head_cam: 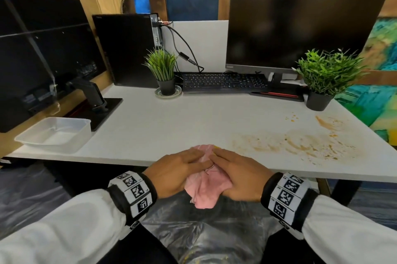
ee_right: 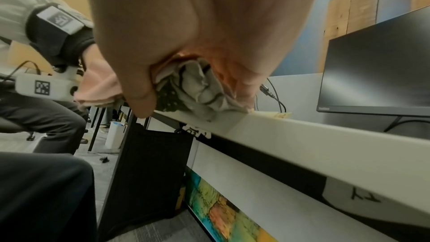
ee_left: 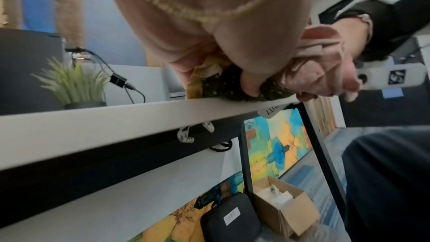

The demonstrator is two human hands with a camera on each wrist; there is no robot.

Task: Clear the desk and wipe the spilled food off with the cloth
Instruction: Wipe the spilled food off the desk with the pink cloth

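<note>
A pink cloth (head_cam: 206, 190) is bunched at the white desk's (head_cam: 161, 126) front edge and hangs partly over it. My left hand (head_cam: 178, 169) and right hand (head_cam: 238, 173) grip it from both sides, fingers laid over its top. In the left wrist view my thumb presses a dark dotted scrap (ee_left: 221, 87) wrapped in the cloth (ee_left: 311, 47). The right wrist view shows crumpled grey rubbish (ee_right: 200, 87) held under my palm inside the cloth (ee_right: 100, 87). A brown food smear (head_cam: 300, 145) covers the desk's right side.
A clear plastic tub (head_cam: 53, 134) sits at the front left. Two potted plants (head_cam: 163, 70) (head_cam: 326, 74), a keyboard (head_cam: 223, 82), a monitor (head_cam: 300, 27), a second monitor (head_cam: 43, 53) and a computer tower (head_cam: 126, 48) line the back. A clear plastic bag (head_cam: 204, 231) lies below my hands.
</note>
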